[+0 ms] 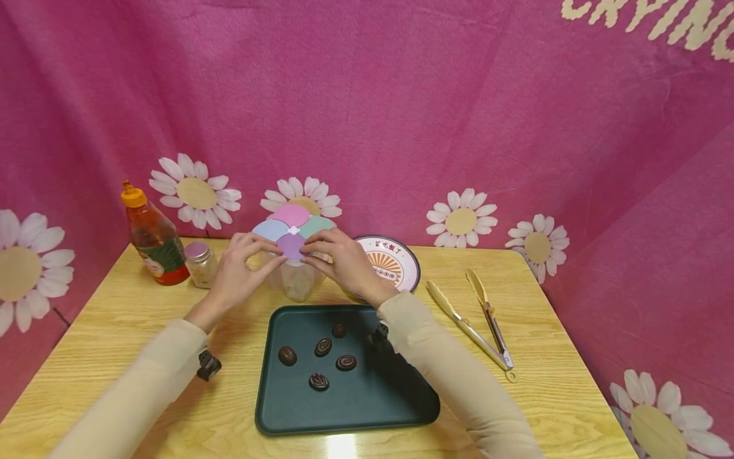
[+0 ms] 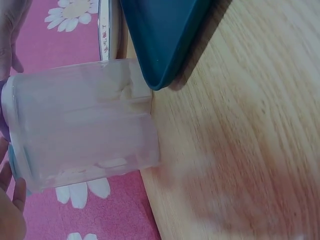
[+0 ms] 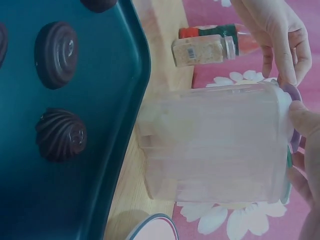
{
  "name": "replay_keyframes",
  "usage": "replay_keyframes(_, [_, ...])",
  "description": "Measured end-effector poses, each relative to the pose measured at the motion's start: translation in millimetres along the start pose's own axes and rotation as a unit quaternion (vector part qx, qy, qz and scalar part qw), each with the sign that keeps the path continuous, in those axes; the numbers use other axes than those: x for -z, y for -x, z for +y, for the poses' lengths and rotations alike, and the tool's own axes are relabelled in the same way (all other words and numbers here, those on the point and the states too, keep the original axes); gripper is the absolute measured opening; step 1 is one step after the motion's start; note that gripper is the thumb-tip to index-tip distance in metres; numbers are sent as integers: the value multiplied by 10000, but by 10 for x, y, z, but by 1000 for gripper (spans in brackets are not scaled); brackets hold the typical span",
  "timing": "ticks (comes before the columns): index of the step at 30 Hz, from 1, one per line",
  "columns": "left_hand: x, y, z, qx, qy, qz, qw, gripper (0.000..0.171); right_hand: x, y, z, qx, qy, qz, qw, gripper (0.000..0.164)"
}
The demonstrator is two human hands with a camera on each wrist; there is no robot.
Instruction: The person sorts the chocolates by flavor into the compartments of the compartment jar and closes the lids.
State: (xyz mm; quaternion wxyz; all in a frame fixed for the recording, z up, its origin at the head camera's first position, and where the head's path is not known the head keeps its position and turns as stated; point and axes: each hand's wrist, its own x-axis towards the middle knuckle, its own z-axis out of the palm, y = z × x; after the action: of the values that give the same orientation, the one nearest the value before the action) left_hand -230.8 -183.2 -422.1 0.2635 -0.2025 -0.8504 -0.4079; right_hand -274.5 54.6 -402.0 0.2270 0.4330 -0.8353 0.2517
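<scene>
A clear plastic container stands behind the tray, its top made of pink, blue, green and purple petal-shaped lids. Its front purple lid lies between my two hands. My left hand pinches the lid's left edge between thumb and fingers. From the other side, my right hand pinches its right edge, thumb towards me. Side on, the right wrist view shows the cloudy container upright, with fingertips right at the purple lid. Some pale pieces show through the wall low in one section.
A dark green tray holds several dark chocolates. To the left stand a red sauce bottle and a small jar with a pink lid. A round plate and metal tongs are on the right.
</scene>
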Motion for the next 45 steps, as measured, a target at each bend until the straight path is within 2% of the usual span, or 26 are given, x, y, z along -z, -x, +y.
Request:
replay_keyframes(7, [-43, -1, -34, -62, -5, 74, 10000, 16, -2, 16, 9, 12, 115, 23, 9999, 19])
replay_keyframes(13, [-43, 21, -39, -3, -56, 86, 9999, 17, -13, 38, 24, 272, 321, -13, 9991, 23])
replay_keyframes(17, [-28, 16, -31, -15, -119, 30, 9999, 18, -1, 43, 35, 253, 224, -82, 9994, 27])
replay_keyframes(24, [-3, -22, 31, -164, -324, -57, 9993, 19, 78, 34, 84, -471, -427, -307, 9975, 31])
replay_keyframes(32, [-122, -28, 133, -446, -377, 350, 9977, 25, 115, -63, 262, -884, -506, -259, 9945, 39])
replay_keyframes(39, [-268, -54, 169, -298, -436, 540, 9971, 28, 56, -164, 422, -1427, -847, -523, 9847, 44])
replay_keyframes(45, [-303, -55, 167, -246, -574, 491, 9968, 29, 23, -204, 490, -1503, -877, -665, 9825, 45])
